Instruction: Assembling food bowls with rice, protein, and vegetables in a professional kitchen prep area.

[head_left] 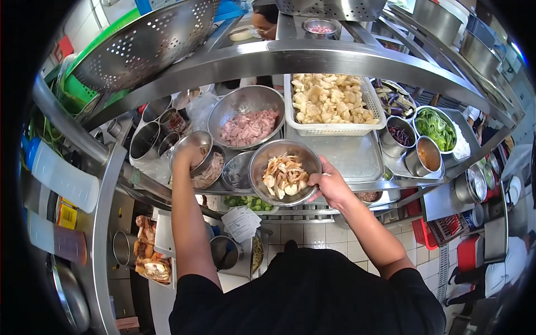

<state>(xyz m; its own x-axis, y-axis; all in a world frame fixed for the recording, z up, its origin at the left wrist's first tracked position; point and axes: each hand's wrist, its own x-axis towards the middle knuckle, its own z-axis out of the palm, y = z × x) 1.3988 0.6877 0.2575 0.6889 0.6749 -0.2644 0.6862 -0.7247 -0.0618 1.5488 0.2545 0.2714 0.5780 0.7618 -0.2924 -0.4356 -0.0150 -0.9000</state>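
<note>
My right hand (pixel 329 181) grips the right rim of a metal bowl (pixel 308 163), thumb and fingers pinched over its edge. Sliced brown and whitish pieces (pixel 285 177), of a kind I cannot make out, lie in it. Over to the left, my left hand (pixel 192 157) reaches into a smaller metal bowl (pixel 195 137); its fingers are mostly hidden there. Beside that hand, pale meat strips (pixel 211 169) fill another container. Behind stands a large steel bowl (pixel 218 104) of cut pink meat (pixel 249 127).
A white basket (pixel 335 128) of pale yellowish chunks stands behind a steel tray (pixel 335 156). Pots of leafy greens (pixel 435 131) and brown sauce (pixel 429 153) are at right. A steel rail (pixel 335 56) and colander (pixel 145 47) hang overhead. Another person (pixel 264 22) is beyond.
</note>
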